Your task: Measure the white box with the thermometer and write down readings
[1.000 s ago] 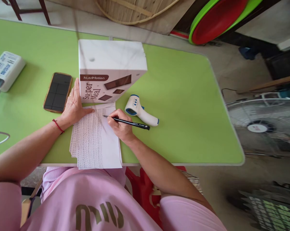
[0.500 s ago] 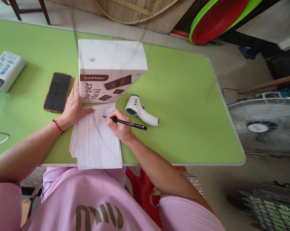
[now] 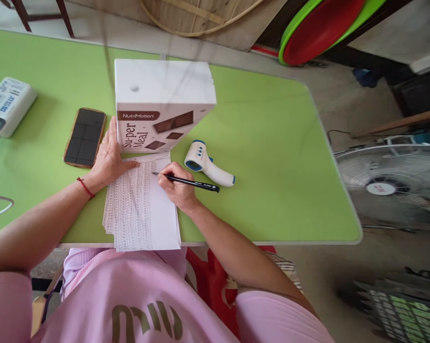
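A black pen is pinched in my right hand, its tip on the top sheet of paper. The sheets are stacked, and dense columns of small handwriting fill the left and middle of the top one. My left hand lies open, its thumb stretched onto the upper part of the paper. Its fingers reach along the left side of a white box marked "NutriMotion Super Meal", which stands just beyond the sheets. Whether those fingers press on the box I cannot tell.
A phone rests left of my left hand. Farther left stands a white power bank with a cable. A white infrared thermometer lies right of the box on the green table. Beyond the table's right edge is a fan.
The pen has tilted very slightly in my right hand. My left hand, the paper and the box stay as they were; the view has shifted a little.
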Motion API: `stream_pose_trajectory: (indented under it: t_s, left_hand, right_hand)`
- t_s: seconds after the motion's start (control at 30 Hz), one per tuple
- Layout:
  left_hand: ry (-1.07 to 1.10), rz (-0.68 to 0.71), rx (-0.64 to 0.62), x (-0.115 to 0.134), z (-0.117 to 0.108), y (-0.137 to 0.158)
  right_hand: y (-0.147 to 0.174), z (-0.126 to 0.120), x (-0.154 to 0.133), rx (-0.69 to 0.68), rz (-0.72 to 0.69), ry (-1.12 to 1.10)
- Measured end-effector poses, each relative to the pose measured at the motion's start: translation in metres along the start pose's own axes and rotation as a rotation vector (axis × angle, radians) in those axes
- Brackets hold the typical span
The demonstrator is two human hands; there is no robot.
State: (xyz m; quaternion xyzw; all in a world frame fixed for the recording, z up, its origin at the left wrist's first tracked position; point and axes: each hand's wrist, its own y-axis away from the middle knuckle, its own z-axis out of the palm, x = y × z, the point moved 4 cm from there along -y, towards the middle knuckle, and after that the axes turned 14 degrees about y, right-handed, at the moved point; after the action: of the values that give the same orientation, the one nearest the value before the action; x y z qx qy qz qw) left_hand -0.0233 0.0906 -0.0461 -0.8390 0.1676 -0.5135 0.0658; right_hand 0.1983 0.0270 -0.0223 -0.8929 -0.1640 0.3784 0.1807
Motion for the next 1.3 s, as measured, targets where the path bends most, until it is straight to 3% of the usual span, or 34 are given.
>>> stream_pose_trajectory:
  t_s: [1.3]
  left_hand:
    - [-0.021, 0.004, -0.037, 0.0018, -0.0006, -0.0005]
  right_hand:
    - [-0.0013, 0.0007, -0.0004, -0.011, 0.04, 0.026]
